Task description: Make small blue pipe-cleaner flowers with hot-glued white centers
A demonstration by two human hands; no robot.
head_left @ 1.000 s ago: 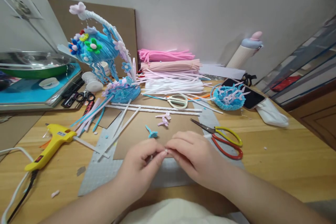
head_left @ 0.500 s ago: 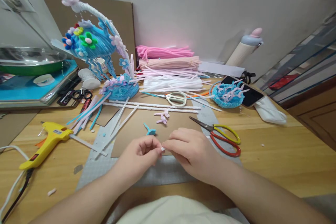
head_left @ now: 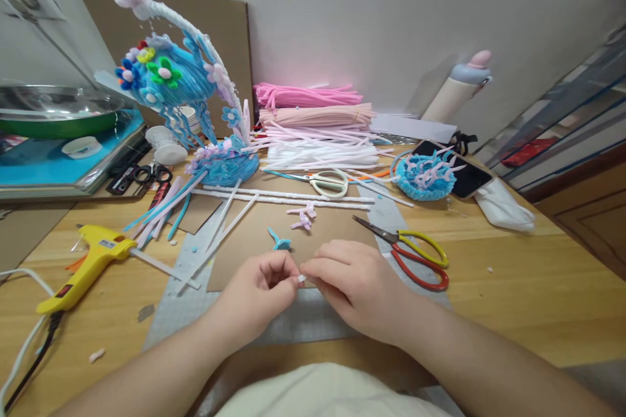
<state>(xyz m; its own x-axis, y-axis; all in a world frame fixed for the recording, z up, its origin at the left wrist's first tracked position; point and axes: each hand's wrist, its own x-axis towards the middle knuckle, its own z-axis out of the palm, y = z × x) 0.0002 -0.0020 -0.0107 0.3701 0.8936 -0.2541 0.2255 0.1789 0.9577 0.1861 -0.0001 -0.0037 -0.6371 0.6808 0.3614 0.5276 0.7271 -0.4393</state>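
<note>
Between my two hands is a small white piece [head_left: 302,279], mostly covered by fingertips; its kind is too small to make out. My left hand [head_left: 267,287] pinches it from the left with thumb and index finger. My right hand [head_left: 355,283] has its fingers closed together at the other side of the piece. Just beyond my left hand lies a blue pipe-cleaner shape [head_left: 280,242] on the cardboard sheet [head_left: 332,225]. Two small lilac pipe-cleaner shapes [head_left: 304,216] lie farther back. Scissors with one red and one yellow handle [head_left: 415,254] lie open right of my right hand.
A yellow glue gun [head_left: 95,260] lies at left. Behind stands a blue flower-covered pipe-cleaner ornament [head_left: 180,81]. Bundles of pipe cleaners [head_left: 313,117], white-handled scissors [head_left: 330,184], a blue fuzzy piece [head_left: 424,186], a phone [head_left: 472,177] and a bottle [head_left: 454,91] line the back.
Both hands stay almost in place, with the white piece shifted very slightly left between the fingertips. Nothing else has visibly moved.
</note>
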